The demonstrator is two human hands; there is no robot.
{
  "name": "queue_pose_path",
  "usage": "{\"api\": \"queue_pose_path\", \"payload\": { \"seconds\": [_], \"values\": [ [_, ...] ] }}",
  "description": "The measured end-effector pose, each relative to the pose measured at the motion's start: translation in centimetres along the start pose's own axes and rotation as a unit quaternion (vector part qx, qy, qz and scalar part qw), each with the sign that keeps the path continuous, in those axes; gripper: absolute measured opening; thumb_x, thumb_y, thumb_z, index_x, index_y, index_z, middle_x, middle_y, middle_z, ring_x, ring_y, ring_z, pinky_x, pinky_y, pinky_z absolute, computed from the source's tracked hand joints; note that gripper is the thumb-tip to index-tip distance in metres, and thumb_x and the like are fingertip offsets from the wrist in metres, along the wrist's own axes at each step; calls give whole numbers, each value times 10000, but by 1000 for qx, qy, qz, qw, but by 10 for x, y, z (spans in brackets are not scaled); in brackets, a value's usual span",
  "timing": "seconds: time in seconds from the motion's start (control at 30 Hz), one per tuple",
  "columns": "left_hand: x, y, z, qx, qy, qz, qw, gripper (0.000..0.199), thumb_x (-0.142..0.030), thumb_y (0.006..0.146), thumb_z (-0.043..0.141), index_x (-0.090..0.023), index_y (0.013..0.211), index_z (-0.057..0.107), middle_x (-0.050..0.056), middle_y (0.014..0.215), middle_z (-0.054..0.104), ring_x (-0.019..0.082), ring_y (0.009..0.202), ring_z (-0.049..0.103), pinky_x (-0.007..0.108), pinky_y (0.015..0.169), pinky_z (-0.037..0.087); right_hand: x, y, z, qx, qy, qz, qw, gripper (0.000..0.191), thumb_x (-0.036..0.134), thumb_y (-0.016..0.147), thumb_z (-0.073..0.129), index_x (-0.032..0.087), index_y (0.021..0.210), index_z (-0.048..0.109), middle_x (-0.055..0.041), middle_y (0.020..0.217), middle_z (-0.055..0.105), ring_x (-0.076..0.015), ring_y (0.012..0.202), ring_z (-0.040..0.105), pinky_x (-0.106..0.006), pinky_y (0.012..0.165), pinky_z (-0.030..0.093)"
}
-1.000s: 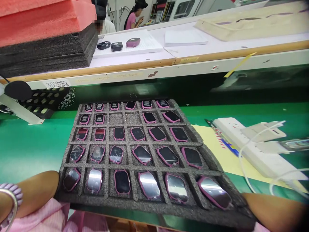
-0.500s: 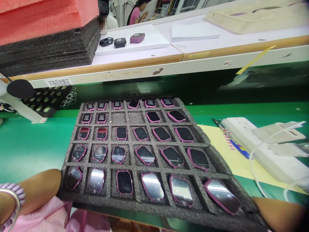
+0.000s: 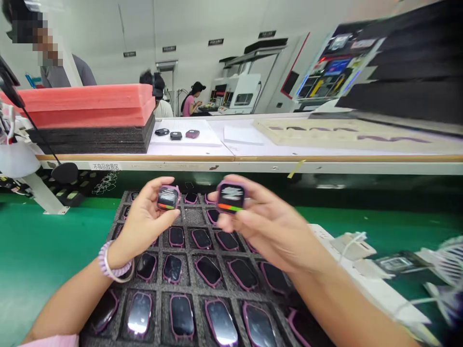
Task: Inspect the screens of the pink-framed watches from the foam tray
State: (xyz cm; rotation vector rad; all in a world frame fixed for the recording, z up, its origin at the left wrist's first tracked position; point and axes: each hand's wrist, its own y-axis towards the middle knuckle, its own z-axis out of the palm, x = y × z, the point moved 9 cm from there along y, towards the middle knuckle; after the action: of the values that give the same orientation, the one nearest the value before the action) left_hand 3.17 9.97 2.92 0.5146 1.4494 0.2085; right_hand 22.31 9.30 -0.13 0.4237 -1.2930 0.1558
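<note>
From where I stand, both hands are raised over the far part of the dark foam tray (image 3: 195,216), each with a small purple-rimmed watch. The left hand (image 3: 142,221) has its fingers closed around one watch (image 3: 167,197), thumb below and fingers above, its screen turned toward the wearer and leaning a little. The right hand (image 3: 271,221) pinches a second watch (image 3: 230,193) by its edges between fingers and thumb. Both screens are lit, pale lines over an orange and green strip, too blurred to read. The two watches are held apart, side by side, clear of the compartments.

Below them, more dark-screened watches (image 3: 181,315) lie face up in the tray, one to a compartment, several at an angle. The tray sits on the green table (image 3: 54,270), with a white power strip (image 3: 392,294) to its right. Across the far side runs a white shelf (image 3: 173,165), carrying red foam (image 3: 83,108) on black foam (image 3: 90,140) at the left and three small devices (image 3: 176,136) on white paper (image 3: 208,137).
</note>
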Motion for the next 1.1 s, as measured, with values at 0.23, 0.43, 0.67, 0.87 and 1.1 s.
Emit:
{"api": "queue_pose_path", "payload": {
  "seconds": [0.23,0.43,0.67,0.87,1.1],
  "values": [
    [45,4,17,38,-67,-94,993,538,-187,760,747,-203,1247,517,60,1066,616,116,787,633,200,660,558,-23,23,23,39,76,24,996,527,234,802,829,226,1267,582,-68,1115,683,-160,781,677,-287,728,545],
    [38,1,19,54,-82,-88,991,507,-200,789,733,-191,1251,525,56,1044,657,100,689,684,193,656,591,-22,22,22,30,67,1,997,471,178,780,788,214,1211,604,-50,1062,679,-120,705,634,-242,666,506],
    [38,-1,22,43,-96,-98,990,485,-202,788,686,-177,1257,566,57,1052,662,158,707,735,245,691,640,-21,27,21,12,79,-19,997,409,185,777,806,212,1151,642,0,901,641,-110,655,596,-235,630,502],
    [38,0,22,32,-103,-113,988,451,-272,813,696,-183,1244,598,43,1011,674,169,695,740,248,668,652,-22,30,18,-8,78,-22,997,389,264,779,859,197,1100,650,0,883,626,-89,597,549,-207,559,468],
    [41,3,20,31,-111,-122,986,452,-265,793,695,-182,1230,614,35,993,678,179,705,744,248,675,654,-20,33,18,-17,84,-23,996,421,227,740,859,188,1104,651,0,875,623,-92,613,542,-201,564,472]
  ]
}}
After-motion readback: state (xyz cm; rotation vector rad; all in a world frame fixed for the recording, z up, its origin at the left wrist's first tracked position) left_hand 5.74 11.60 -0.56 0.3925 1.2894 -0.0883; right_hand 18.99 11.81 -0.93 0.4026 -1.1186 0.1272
